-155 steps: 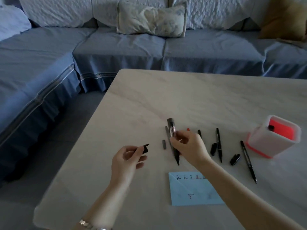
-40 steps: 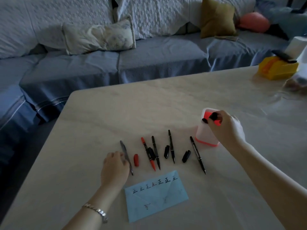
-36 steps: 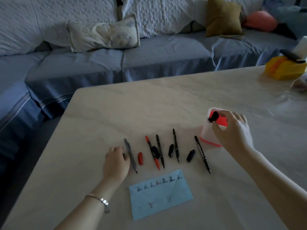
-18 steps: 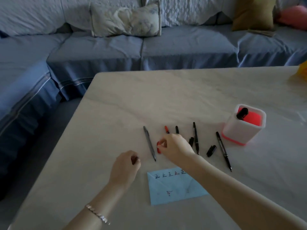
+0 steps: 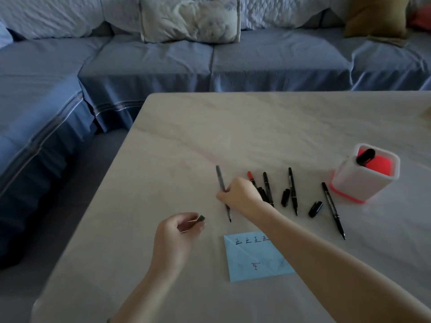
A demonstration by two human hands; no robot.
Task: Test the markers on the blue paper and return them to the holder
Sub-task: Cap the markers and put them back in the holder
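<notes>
My right hand (image 5: 240,194) grips a thin grey pen (image 5: 220,180) that lies at the left end of the row, its tip pointing toward me. My left hand (image 5: 177,236) pinches a small grey cap (image 5: 201,217) just left of that pen's tip. A red marker (image 5: 251,179) and three uncapped black markers (image 5: 292,190) lie in a row on the table, with two black caps (image 5: 315,209) between them. The blue paper (image 5: 254,259) with small written marks lies near me, partly under my right forearm. The white holder with a red inside (image 5: 363,174) stands at the right, one black marker (image 5: 365,156) in it.
The pale table (image 5: 233,127) ends at a left edge and a far edge, with a blue sofa (image 5: 163,59) and cushions beyond. The floor gap lies to the left of the table.
My right hand left the holder, where it dropped a black marker, and came back to grip the grey pen. My left hand lifted off the table with the grey cap.
</notes>
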